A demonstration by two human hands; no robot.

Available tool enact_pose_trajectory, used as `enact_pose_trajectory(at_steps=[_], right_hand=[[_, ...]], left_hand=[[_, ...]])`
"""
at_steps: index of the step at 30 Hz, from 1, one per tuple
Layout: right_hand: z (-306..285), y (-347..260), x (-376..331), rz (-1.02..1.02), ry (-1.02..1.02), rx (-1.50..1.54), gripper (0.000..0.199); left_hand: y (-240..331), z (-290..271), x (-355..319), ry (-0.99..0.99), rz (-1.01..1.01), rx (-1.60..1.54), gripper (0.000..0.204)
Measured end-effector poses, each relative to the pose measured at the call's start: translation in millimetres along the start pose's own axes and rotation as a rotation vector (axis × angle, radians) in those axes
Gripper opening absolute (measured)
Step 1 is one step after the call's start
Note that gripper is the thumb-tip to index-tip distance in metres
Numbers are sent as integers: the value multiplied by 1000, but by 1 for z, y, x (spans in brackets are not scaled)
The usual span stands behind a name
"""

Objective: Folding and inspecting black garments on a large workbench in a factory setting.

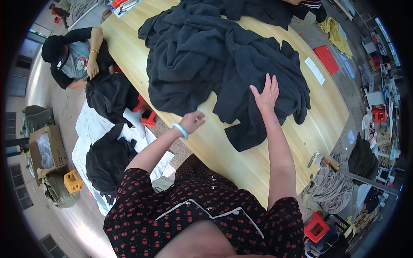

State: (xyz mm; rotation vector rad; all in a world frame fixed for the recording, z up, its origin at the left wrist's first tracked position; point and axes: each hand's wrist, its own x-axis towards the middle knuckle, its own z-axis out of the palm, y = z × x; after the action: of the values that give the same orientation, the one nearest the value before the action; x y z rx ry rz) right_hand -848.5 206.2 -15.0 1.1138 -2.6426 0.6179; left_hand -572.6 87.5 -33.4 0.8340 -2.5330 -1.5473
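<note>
A large heap of dark grey garments [189, 56] lies rumpled over the light wooden table [318, 116]. My right hand [267, 95] rests on the near right part of the heap, its fingers apart and pressed lightly on the cloth. Below that hand a flap of dark cloth [245, 136] spreads toward the near table edge. My left hand [192, 122], with a pale bangle at the wrist, hovers over the table edge, just short of the heap. Its fingers are loosely curled and partly hidden, and no held thing shows in them.
At the left a seated person [71, 58] handles dark cloth. Dark garments [109, 159] lie on a white sheet on the floor. A white paper strip [314, 71] and a red tray [326, 59] are at the right. A cup of tools [320, 161] stands at the near right corner.
</note>
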Motion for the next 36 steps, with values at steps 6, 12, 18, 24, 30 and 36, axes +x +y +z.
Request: enact_pose_trajectory(at_steps=[6, 12, 18, 24, 30, 36], right_hand=[[1, 20, 19, -151, -236, 160, 15], [-45, -36, -26, -253, -141, 395, 5], [-115, -98, -96, -417, -486, 775, 8], [-99, -33, -44, 101, -306, 709, 12], [-24, 22, 18, -48, -141, -134, 68], [15, 30, 15, -82, -246, -92, 47]], left_hand=[[69, -3, 125, 287, 58, -34, 31], [131, 18, 172, 313, -34, 197, 75], [128, 19, 118, 246, -2, -547, 52], [106, -12, 48, 83, -353, -1011, 38], [111, -17, 45, 105, -261, -1106, 33], [111, -19, 37, 77, -259, -1013, 39]])
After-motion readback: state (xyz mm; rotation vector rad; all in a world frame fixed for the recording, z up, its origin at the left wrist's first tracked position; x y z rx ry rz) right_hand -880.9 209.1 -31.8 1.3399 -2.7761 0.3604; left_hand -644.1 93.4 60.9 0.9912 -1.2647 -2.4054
